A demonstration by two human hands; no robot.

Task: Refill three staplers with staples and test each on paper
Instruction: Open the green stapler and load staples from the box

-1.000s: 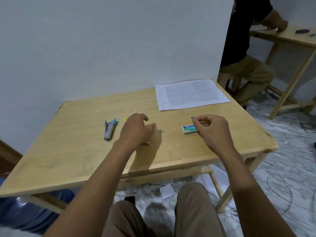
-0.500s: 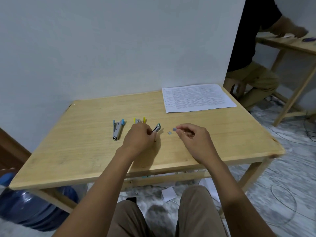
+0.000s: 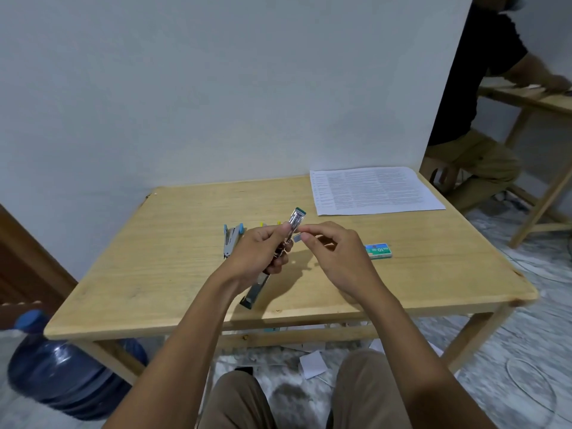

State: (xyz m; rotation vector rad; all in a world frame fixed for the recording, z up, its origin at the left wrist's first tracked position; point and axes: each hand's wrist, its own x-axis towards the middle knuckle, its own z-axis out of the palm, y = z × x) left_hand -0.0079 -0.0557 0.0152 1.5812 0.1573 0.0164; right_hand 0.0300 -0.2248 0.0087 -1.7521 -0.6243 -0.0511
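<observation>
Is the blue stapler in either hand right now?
No: the blue-and-grey metal stapler lies on the light wooden table, apart from the left hand, which grips an opened green-tipped stapler.

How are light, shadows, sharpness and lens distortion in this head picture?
Head view: soft, even light; the left hand holding the green-tipped metal stapler throws a faint shadow rightward on the pale wooden table; the wide lens makes the white wall's corner lean; the text on the white printed sheet is unreadably small.
</observation>
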